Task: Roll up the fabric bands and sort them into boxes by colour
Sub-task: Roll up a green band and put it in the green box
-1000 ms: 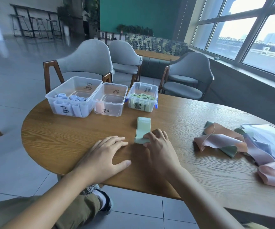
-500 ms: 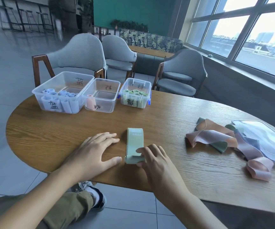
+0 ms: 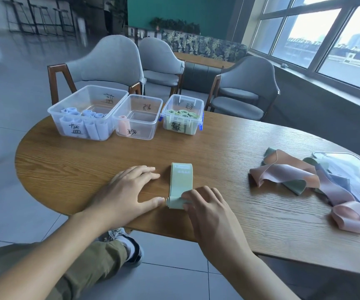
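Rolling the near end of the green band (image 3: 180,183), my right hand (image 3: 209,210) had its fingers curled over the small roll, pinching it against the surface (image 3: 88,161). The rest of the band lay flat, stretching away from my fingertips toward the boxes. My left hand (image 3: 127,191) rested just beside it, palm down and fingers spread, the thumb tip touching the left end of the roll.

Well beyond my hands stood three clear boxes in a row. Farthest to the left was the blue box (image 3: 86,112), holding pale blue rolls. Next to it sat the pink box (image 3: 138,116), with one pink roll upright in its near left corner. To the right of that was the green box (image 3: 182,114), packed with green rolls, almost straight ahead of my right hand.

Off to the right of my right hand, well apart, lay the loose bands (image 3: 293,176) in pink, green and lilac, heaped partly over a clear lid (image 3: 352,169).
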### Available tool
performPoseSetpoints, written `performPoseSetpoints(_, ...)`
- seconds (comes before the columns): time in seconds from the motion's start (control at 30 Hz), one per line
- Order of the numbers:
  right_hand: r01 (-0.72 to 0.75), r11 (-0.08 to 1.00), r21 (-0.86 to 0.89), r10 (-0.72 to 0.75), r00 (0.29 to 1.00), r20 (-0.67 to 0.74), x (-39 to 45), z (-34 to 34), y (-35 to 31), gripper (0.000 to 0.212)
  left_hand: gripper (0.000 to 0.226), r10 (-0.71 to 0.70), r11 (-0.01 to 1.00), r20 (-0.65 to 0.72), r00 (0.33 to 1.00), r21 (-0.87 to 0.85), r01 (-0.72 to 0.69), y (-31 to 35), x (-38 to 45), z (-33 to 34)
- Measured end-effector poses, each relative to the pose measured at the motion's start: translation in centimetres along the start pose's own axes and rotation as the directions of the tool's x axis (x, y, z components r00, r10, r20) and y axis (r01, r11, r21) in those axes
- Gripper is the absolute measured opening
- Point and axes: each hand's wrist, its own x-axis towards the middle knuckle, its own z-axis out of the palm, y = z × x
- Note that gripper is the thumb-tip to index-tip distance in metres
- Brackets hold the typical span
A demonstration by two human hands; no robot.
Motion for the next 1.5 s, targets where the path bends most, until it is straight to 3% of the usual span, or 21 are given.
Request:
performPoseSetpoints(0.2,-0.030,1.000,-0.004,0.030,1.000,0.005,0.2,-0.2,-0.4,0.021,0.038,-0.041,0.988,-0.185,0.982,-0.154,0.012,1.7,-1.4,0.4)
performPoseSetpoints(0.3,-0.038,0.999,-0.009,0.039,0.999,0.025,0.3,0.0,-0.4,0.024,0.024,-0.121,0.948,-0.252,0.960,-0.315,0.037,3.5,-2.4,0.6)
performPoseSetpoints(0.43,-0.048,0.998,-0.030,0.049,0.998,0.046,0.6,0.3,-0.4,0.035,0.028,-0.229,0.836,-0.265,0.937,-0.546,0.050,5.8,-3.3,0.9)
performPoseSetpoints(0.6,-0.134,0.985,0.109,0.131,0.991,0.034,0.7,0.4,-0.6,0.040,0.036,-0.274,0.797,-0.230,0.934,-0.597,0.087,7.3,-3.8,1.1)
performPoseSetpoints(0.7,-0.287,0.892,0.348,0.291,0.956,0.043,0.9,0.2,-0.9,0.040,0.037,-0.310,0.779,-0.213,0.926,-0.615,0.120,7.6,-3.9,1.3)
performPoseSetpoints(0.87,-0.434,0.637,0.638,0.468,0.875,0.128,0.5,-0.4,-1.4,0.039,0.037,-0.391,0.690,-0.180,0.903,-0.706,0.158,8.4,-3.7,1.5)
performPoseSetpoints(1.03,-0.427,0.547,0.720,0.443,0.877,0.184,0.0,-0.1,-1.4,0.039,0.040,-0.494,0.480,-0.039,0.868,-0.845,0.235,9.0,-3.3,1.3)
performPoseSetpoints(1.37,-0.406,0.441,0.801,0.417,0.882,0.218,-0.4,0.8,-1.9,0.053,0.043,-0.504,0.457,-0.012,0.863,-0.852,0.256,9.6,-3.2,1.1)
performPoseSetpoints(1.5,-0.382,0.365,0.849,0.394,0.890,0.231,-0.5,0.4,-1.6,0.049,0.042,-0.513,0.438,-0.003,0.858,-0.861,0.259,9.6,-3.3,1.3)
